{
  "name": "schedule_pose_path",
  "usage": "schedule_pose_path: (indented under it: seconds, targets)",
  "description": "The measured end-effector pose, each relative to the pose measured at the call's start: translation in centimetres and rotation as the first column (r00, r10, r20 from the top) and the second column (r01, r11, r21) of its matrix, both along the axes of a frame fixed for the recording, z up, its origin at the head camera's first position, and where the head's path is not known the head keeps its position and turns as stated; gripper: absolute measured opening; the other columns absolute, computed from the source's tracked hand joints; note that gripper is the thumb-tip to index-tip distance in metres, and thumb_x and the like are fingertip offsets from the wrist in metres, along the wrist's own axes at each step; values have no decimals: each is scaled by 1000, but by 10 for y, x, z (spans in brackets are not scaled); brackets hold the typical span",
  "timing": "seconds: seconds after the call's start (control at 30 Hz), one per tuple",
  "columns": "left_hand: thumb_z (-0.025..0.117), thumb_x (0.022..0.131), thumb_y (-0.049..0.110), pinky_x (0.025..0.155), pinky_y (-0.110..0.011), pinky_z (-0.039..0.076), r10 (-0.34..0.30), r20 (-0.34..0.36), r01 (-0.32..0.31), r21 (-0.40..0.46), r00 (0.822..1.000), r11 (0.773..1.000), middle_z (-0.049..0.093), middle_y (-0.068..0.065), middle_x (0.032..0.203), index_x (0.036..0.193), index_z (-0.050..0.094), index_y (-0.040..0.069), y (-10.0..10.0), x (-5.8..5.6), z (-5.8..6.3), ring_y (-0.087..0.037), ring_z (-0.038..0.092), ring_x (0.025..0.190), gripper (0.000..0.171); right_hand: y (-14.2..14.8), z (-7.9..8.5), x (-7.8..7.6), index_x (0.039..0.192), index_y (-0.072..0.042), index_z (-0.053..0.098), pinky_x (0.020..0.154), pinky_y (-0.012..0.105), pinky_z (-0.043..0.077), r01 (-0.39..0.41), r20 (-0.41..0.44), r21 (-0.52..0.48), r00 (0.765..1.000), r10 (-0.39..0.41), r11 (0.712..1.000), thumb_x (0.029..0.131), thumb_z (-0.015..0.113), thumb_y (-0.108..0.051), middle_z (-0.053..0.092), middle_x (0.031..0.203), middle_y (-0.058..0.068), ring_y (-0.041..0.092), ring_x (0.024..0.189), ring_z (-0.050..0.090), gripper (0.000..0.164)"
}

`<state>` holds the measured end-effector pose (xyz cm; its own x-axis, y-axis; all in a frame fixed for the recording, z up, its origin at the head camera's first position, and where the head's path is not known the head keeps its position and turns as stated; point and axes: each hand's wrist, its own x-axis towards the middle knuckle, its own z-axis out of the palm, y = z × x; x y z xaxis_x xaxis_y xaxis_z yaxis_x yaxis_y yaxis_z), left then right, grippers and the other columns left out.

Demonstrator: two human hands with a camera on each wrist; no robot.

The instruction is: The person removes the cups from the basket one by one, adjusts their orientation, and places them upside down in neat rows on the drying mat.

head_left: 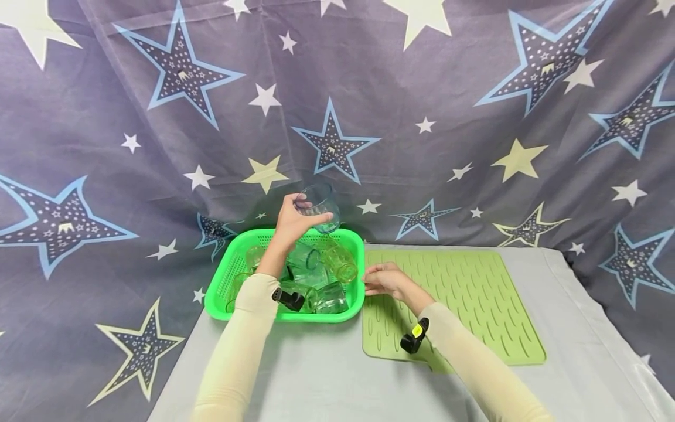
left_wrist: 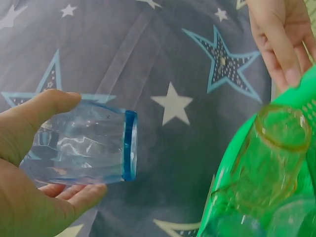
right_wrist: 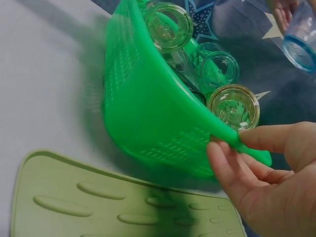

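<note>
My left hand (head_left: 295, 221) grips a clear bluish drinking glass (left_wrist: 89, 145) above the back of a green plastic basket (head_left: 316, 318). The thumb lies along one side of the glass and the fingers along the other; in the left wrist view the glass lies sideways with its blue end pointing right. At the basket's right side, my right hand (head_left: 387, 280) pinches the rim, thumb on top and fingers under the edge (right_wrist: 232, 148). Several tinted glasses lie jumbled in the basket, among them a yellow glass (head_left: 340, 262) near its right wall and a bluish glass (head_left: 304, 256).
A ribbed light green drying mat (head_left: 453, 305) lies flat to the right of the basket, on a table with a pale grey cover (head_left: 327, 375). Behind the table hangs a dark curtain (head_left: 369, 70) printed with stars.
</note>
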<state>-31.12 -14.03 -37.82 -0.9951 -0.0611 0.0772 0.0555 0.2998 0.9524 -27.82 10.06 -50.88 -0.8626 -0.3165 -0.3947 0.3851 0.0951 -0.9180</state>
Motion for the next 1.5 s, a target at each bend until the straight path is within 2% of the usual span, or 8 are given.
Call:
schedule_pose_path:
  seconds: [0.23, 0.47, 0.73, 0.83, 0.93, 1.07, 1.2, 1.5]
  targets:
    - [89, 79, 23, 98, -38, 52, -56, -46, 63, 158, 997, 985, 54, -9, 130, 143, 40, 10, 16, 1, -2, -24, 57, 119, 81, 5, 8, -1, 129, 10, 55, 92, 42, 61, 8, -32, 37, 999, -7, 999, 96, 65, -2, 75, 86, 5, 15, 76, 73, 36]
    - [87, 80, 17, 89, -25, 52, -89, -99, 114, 280, 991, 953, 57, -4, 122, 139, 41, 9, 30, 2, -4, -15, 60, 108, 75, 18, 27, -7, 135, 12, 49, 82, 32, 62, 21, -67, -1, 998, -21, 1000, 97, 63, -2, 76, 101, 18, 16, 80, 75, 44]
    - [85, 82, 14, 81, -22, 52, -124, -131, 159, 299, 984, 941, 59, -3, 123, 142, 40, 4, 45, 3, -14, -14, 59, 103, 75, 36, 59, -17, 135, 5, 52, 88, 33, 61, 34, -88, -134, 995, -46, 990, 104, 54, -8, 74, 89, -1, 16, 89, 74, 33]
    - [85, 82, 15, 76, -22, 52, -140, -137, 174, 277, 981, 945, 61, -7, 128, 144, 40, 4, 51, 2, -16, -14, 57, 101, 78, 39, 74, -19, 143, 4, 47, 97, 39, 58, 52, -68, -212, 995, -68, 976, 107, 49, -13, 73, 109, 13, 21, 100, 74, 40]
    - [85, 82, 16, 75, -23, 51, -157, -144, 190, 249, 977, 950, 61, -9, 132, 145, 41, 5, 58, 1, -17, -15, 55, 100, 77, 40, 87, -23, 155, 0, 34, 106, 44, 52, 68, -11, -322, 997, -75, 944, 109, 45, -21, 54, 143, 28, 33, 126, 64, 51]
    - [83, 83, 14, 79, -25, 52, -192, -163, 229, 255, 968, 939, 59, -11, 133, 146, 40, 5, 66, 1, -17, -17, 54, 102, 76, 41, 100, -26, 163, -11, 13, 115, 51, 40, 106, 114, -519, 992, -54, 848, 110, 42, -32, 27, 159, 31, 44, 151, 31, 64]
    - [82, 83, 11, 86, -26, 52, -219, -186, 264, 268, 958, 926, 58, -13, 134, 145, 40, 4, 73, 0, -19, -19, 55, 109, 75, 43, 107, -26, 163, -15, 9, 122, 55, 27, 129, 186, -638, 982, -10, 759, 109, 40, -39, 33, 152, 26, 45, 155, 19, 66]
    - [81, 83, 6, 89, -24, 52, -253, -176, 298, 315, 951, 901, 58, -12, 132, 141, 42, 6, 84, 1, -25, -22, 57, 115, 70, 44, 112, -21, 154, -9, 31, 126, 52, 20, 86, 177, -711, 982, 59, 698, 108, 43, -40, 49, 136, 19, 42, 151, 27, 57]
